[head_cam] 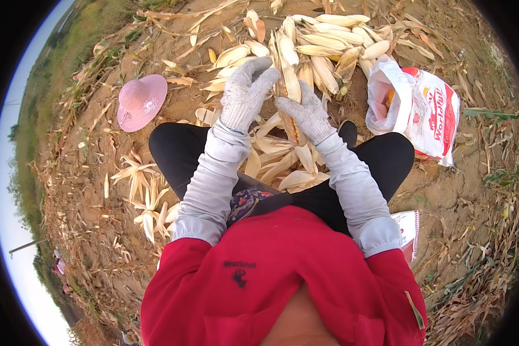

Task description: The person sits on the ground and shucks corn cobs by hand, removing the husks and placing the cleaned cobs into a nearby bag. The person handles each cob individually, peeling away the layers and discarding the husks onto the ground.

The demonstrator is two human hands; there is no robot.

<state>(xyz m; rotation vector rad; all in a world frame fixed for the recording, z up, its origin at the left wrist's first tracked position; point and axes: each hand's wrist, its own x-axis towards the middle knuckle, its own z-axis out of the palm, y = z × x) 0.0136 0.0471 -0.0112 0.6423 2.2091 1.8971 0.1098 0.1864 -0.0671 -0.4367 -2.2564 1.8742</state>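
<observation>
My right hand, in a dusty whitish knitted glove, grips a partly husked ear of corn in front of my lap. Strips of yellow-orange kernels show between its pale, dry husk leaves. My left hand, gloved the same way, is at the ear's left side with fingers curled and the thumb tip near the husk. Whether it pinches a leaf is unclear. Below both hands, loose corn husks lie heaped between my crossed legs. Just beyond, a pile of unhusked corn ears rests on the soil.
A white and red woven sack with corn inside lies at right, its mouth towards me. On the left are a pink brimmed hat and discarded husks. Another printed bag lies by my right elbow. Dry stalks cover the ground at lower right.
</observation>
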